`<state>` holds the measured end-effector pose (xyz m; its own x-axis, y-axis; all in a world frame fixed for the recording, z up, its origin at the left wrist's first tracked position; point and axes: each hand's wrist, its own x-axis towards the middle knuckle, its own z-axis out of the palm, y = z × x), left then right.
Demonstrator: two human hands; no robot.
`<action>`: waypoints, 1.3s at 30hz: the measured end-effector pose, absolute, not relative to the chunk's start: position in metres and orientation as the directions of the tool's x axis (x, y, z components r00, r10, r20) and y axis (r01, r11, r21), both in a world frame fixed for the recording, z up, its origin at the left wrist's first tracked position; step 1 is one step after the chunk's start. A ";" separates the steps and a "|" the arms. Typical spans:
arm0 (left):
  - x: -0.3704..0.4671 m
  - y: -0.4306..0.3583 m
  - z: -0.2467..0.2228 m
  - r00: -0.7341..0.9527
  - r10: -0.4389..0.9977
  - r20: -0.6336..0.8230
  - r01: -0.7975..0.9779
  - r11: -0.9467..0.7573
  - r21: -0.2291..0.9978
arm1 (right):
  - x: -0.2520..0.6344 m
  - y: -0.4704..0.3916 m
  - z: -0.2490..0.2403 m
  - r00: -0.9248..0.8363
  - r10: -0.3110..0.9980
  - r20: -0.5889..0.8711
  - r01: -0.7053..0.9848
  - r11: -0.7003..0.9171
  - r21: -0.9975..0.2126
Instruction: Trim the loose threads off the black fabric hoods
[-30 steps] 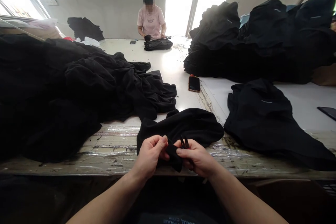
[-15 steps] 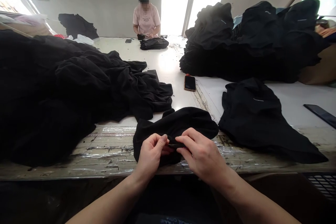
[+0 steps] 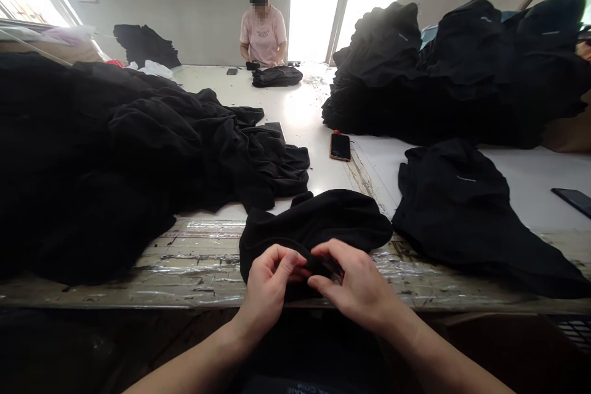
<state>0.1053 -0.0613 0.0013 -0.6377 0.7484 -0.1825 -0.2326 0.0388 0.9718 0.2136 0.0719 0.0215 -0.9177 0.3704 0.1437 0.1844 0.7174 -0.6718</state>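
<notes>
A black garment [image 3: 341,215] lies bunched at the front edge of the table, directly before me. My left hand [image 3: 272,277] pinches a fold of it between thumb and fingers. At the same fold, my right hand [image 3: 355,280] has its thumb and index finger bent around the dark cloth. Between the right fingers there is a faint glint that I cannot make out. To the right, another black garment [image 3: 452,203] with a small pale mark lies spread out, its near corner close to the bunched one.
Loose black garments [image 3: 184,148] heap up on the left; a tall stack of black garments [image 3: 443,92] stands at the back right. One phone [image 3: 340,146] lies mid-table, a dark flat device [image 3: 575,200] at right. Across the table [image 3: 300,101] a co-worker [image 3: 263,34] handles dark cloth.
The right thumb and index finger have spread a little wider at the fold, and the hands sit slightly lower. The whole view has shifted slightly, so things appear farther right.
</notes>
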 end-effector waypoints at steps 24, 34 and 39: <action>0.012 -0.117 -0.024 -0.864 0.487 -0.125 0.063 0.352 0.934 | 0.204 0.029 -0.030 -0.997 -0.015 -0.070 0.030 0.807 -0.590; -0.004 -0.086 -0.032 -0.757 0.619 -0.207 -0.025 0.290 0.957 | 0.217 0.111 0.005 -0.859 0.451 0.243 0.141 0.665 -0.734; -0.003 -0.090 -0.033 -0.780 0.578 -0.238 -0.079 0.286 0.955 | 0.207 0.189 -0.007 -0.470 0.808 0.356 0.522 0.579 -0.625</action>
<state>-0.0034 -0.0896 -0.0328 -0.7802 0.5784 -0.2380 -0.0793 0.2860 0.9549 0.2075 0.1888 -0.0068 -0.4698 0.8078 0.3560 0.5224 0.5795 -0.6255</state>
